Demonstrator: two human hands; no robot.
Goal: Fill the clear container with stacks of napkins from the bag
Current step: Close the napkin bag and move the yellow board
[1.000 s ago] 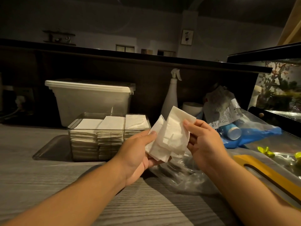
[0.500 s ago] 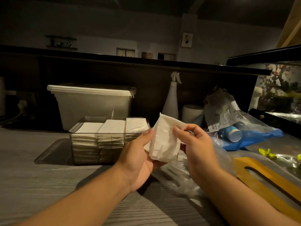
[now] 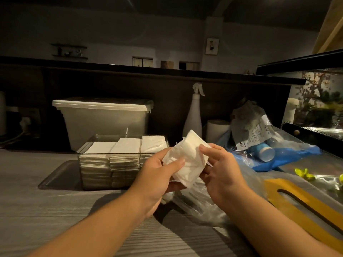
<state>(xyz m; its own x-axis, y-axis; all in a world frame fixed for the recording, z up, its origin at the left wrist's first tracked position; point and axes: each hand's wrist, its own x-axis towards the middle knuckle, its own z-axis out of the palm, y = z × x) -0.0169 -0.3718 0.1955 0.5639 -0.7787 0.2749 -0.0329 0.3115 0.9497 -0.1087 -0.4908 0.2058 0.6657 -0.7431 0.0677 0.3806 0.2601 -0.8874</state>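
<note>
- I have both hands up in front of me over the grey counter (image 3: 55,210), sharing one small bundle of napkins (image 3: 187,160); I keep it lifted so I can square it in the air.
- My left hand (image 3: 157,175) cradles the bundle from below and the left, thumb pressed across its front face. That closed hold is there to keep the loose sheets from fanning apart.
- My right hand (image 3: 220,167) pinches the opposite edge, thumb on top and fingers tucked behind, so neither hand is free or spread wide. Two opposing holds let me tamp the edges flush.
- The bundle sits tilted, one corner pointing up and back; I judge it uneven, with some sheets offset from the rest.
- The clear container (image 3: 122,162) stands just beyond my left hand, in front of a lidded white tub (image 3: 104,123). Three white stacks already fill it almost to the rim, so I reckon the job is close to done.
- The right-hand stack looks slightly higher than the other two, though I cannot tell how much room remains on any of them.
- The crumpled clear bag (image 3: 200,206) lies directly beneath my hands, near my right forearm, handy for further reaches; I cannot tell whether napkins remain inside.
- A spray bottle (image 3: 193,119) stands well back, out of my way.
</note>
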